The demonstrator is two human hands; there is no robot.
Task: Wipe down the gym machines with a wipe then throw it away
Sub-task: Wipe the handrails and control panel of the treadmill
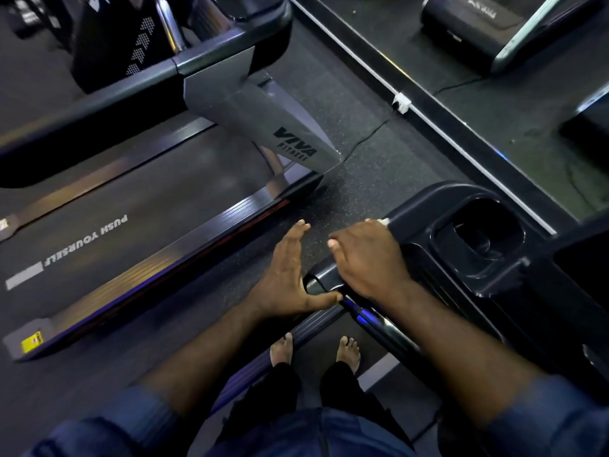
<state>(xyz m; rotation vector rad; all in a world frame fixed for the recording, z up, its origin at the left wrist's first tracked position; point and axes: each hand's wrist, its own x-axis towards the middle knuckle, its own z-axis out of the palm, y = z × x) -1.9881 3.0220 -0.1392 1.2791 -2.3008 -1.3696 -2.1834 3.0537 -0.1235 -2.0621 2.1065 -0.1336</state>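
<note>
Head view: the left hand (pixel 290 275) holds nothing, its fingers (pixel 298 230) straight and spread wide, the thumb tip touching the end of the treadmill handrail (pixel 321 275). The right hand (pixel 365 258) curls over that handrail, pressing the wipe (pixel 384 222) beneath it; only a white corner shows.

Dim, bluish. Glare along treadmill side rail (pixel 148 267) at 9 o'clock; blurred toward 11 o'clock, bowed lines at edges.
</note>
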